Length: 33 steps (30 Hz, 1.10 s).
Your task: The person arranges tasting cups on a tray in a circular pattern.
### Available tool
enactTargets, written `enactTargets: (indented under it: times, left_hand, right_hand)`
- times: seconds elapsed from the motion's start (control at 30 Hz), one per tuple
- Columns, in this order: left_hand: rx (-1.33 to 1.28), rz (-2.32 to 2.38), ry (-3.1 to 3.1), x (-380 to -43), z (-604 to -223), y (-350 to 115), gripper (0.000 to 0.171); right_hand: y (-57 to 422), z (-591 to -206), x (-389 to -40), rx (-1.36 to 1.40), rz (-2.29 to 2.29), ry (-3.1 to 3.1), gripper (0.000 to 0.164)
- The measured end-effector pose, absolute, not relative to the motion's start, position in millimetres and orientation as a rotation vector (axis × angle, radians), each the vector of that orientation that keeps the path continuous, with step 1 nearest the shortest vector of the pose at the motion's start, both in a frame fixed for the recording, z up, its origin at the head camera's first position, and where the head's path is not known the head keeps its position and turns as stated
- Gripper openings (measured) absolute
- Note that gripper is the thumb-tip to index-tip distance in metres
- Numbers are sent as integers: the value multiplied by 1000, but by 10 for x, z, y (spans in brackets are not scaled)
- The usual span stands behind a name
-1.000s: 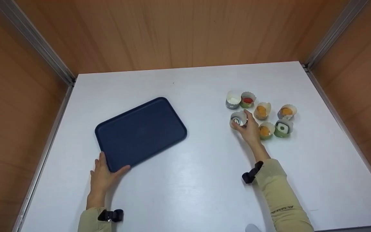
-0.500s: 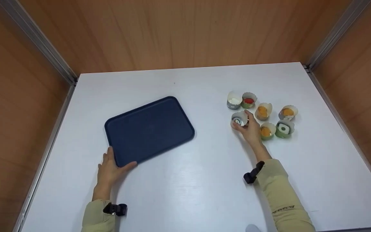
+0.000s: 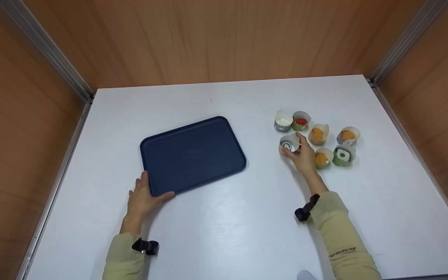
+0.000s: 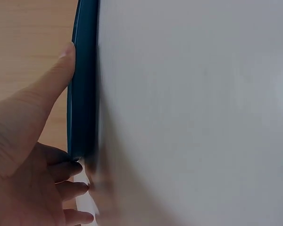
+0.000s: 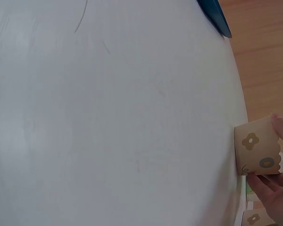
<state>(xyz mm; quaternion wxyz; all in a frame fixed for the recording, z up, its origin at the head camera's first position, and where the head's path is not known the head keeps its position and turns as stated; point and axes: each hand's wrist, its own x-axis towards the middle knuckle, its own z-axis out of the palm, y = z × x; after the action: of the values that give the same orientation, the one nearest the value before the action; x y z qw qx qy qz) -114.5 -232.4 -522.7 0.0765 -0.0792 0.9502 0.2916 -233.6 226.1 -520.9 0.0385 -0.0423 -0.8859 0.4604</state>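
Left hand [image 3: 140, 201], thumb and fingers spread, touches near-left corner of dark-blue rectangular tray [image 3: 193, 155] on white tabletop [image 3: 216, 225]; right hand [image 3: 304, 157] pinches beige flower-printed scalloped paper cup [image 5: 257, 149] beside other paper cups [image 3: 342, 161].

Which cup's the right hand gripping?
The one just below the back-left cup in the head view; the right hand pinches it, none of the other six.
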Motion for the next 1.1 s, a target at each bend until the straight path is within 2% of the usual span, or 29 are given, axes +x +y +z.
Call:
enactTargets:
  times: [0.7,1.1]
  left_hand:
    - [-75,855,2857,-1316,-5223,-2011,118]
    - [-16,818,2849,-1423,-5209,-1818,118]
  right_hand:
    - [2283,-5194,-2361,-144,1418,-2748,73]
    - [2291,-5223,-2364,-45,1411,-2672,70]
